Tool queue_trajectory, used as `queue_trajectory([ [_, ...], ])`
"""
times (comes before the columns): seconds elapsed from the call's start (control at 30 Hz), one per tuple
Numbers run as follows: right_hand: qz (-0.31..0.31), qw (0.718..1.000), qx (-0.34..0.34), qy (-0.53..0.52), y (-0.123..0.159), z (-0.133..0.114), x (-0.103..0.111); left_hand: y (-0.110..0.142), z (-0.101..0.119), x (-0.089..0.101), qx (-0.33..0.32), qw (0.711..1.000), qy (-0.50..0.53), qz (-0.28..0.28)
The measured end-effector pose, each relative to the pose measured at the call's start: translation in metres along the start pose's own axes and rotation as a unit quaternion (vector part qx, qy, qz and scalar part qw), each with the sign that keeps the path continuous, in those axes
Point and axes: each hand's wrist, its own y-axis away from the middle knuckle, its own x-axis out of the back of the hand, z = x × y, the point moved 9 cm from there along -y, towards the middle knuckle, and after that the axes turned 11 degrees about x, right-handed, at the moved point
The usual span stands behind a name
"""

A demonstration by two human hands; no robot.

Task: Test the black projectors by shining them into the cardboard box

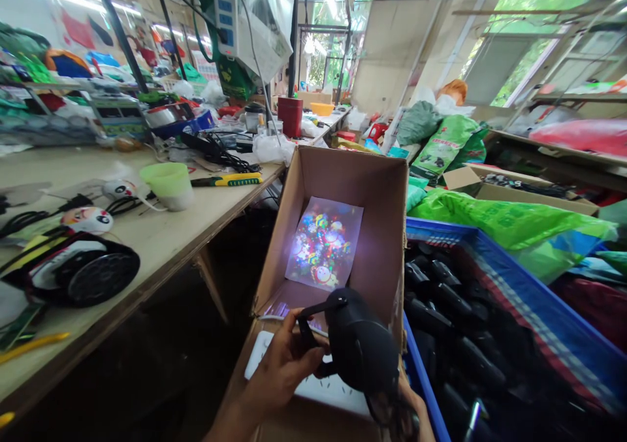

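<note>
A black projector lamp (360, 344) is held over the near end of an open cardboard box (377, 226). My left hand (281, 367) is closed around the lamp's U-shaped bracket. At the lamp's back end, partly hidden behind it, my right hand (414, 399) grips the body from the right. Inside the box a sheet of white paper (353, 223) catches a bright, many-coloured pattern of light. Under the lamp lies a white power strip (337, 390) with several sockets.
To the right stands a blue crate (465, 233) with many black lamp housings (450, 298). The workbench (196, 233) on the left bears a pale green cup (169, 184), a yellow-and-green tool (230, 179) and a round black device (98, 269). Green bags (499, 220) lie behind the crate.
</note>
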Motion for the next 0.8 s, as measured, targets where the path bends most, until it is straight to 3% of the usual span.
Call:
queue_trajectory([
  [0.17,-0.006,0.993,0.009,0.118,0.006,0.012,0.013,0.003,-0.005,0.001,0.016,0.999,-0.043,0.029],
  [0.37,0.008,0.991,0.006,0.131,0.004,0.010,0.015,0.003,-0.007,-0.002,0.031,0.994,-0.094,0.047],
  [0.5,0.024,0.995,-0.073,0.067,0.006,0.007,0.021,0.004,0.000,-0.005,-0.007,0.981,-0.186,0.056],
  [0.63,0.019,0.996,-0.088,-0.018,0.015,-0.010,0.021,0.009,0.011,-0.012,-0.061,0.935,-0.340,0.076],
  [0.8,-0.032,0.997,0.015,0.074,0.034,-0.036,0.011,0.024,0.015,-0.055,-0.195,0.825,-0.530,0.024],
])
